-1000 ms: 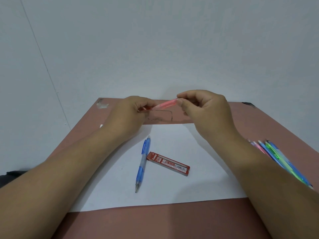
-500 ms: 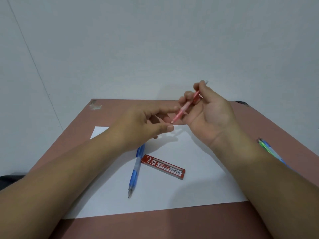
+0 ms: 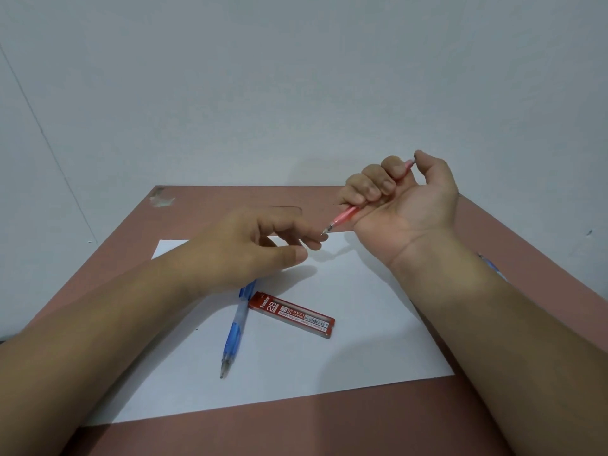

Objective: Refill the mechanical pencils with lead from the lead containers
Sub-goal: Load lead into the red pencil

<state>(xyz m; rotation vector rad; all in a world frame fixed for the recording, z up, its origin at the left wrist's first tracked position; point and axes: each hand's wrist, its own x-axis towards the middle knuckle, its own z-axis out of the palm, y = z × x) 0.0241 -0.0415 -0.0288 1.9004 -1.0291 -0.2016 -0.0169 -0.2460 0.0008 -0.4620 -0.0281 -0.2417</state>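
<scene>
Presently the right hand (image 3: 399, 199) grips the slim pink plastic mechanical pencil (image 3: 345, 217) mid-barrel, fingers curled; left hand (image 3: 250, 248) loosely open at its likely fragile tip.

Two hands, two clearly seen mechanical pencils, one pink (image 3: 345, 217) and one blue (image 3: 234, 330), one red lead container (image 3: 291, 314), and one white paper sheet (image 3: 362, 340) are in view.

red lead container (image 3: 291, 314), "Faster" brand, "2B", "LEAD" on its label
</scene>
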